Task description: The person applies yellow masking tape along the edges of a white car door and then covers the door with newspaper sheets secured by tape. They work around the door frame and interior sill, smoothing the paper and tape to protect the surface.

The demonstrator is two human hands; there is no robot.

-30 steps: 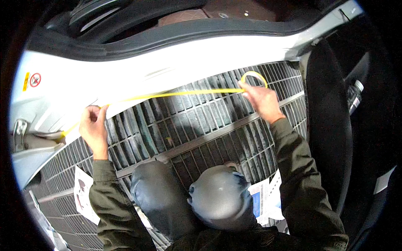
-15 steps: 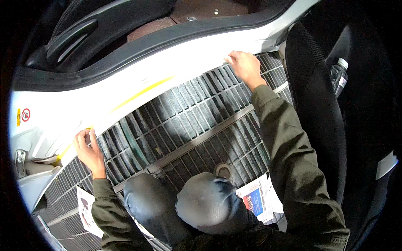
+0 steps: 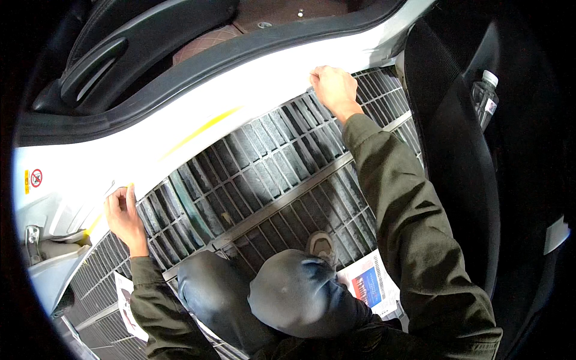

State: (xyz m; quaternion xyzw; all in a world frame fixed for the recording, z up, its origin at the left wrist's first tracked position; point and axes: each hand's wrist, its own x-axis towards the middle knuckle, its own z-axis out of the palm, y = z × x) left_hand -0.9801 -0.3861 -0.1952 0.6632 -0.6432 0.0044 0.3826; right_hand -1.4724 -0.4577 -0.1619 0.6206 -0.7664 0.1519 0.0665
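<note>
A white car door sill (image 3: 264,96) curves across the view above a metal floor grating. At its left part, my left hand (image 3: 126,219) is at the lower edge, thumb and fingertips brought together in a pinch. A small yellow spot shows at those fingertips; what they hold, if anything, is too small to name. My right hand (image 3: 337,91) is farther right at the same edge, fingers curled closed and knuckles up; its fingertips are hidden. Between the hands, a yellow streak (image 3: 207,126) runs along the sill's lower side.
The black seat side (image 3: 120,66) lies inside the doorway. An open door panel (image 3: 450,168) with a clear bottle (image 3: 485,99) stands at right. Printed sheets (image 3: 372,282) lie on the grating (image 3: 258,162) beside my bent knees (image 3: 294,294). A warning sticker (image 3: 36,178) is at far left.
My right hand has shifted left along the sill edge, still curled. The left hand keeps its pinch almost in place. The view has turned slightly.
</note>
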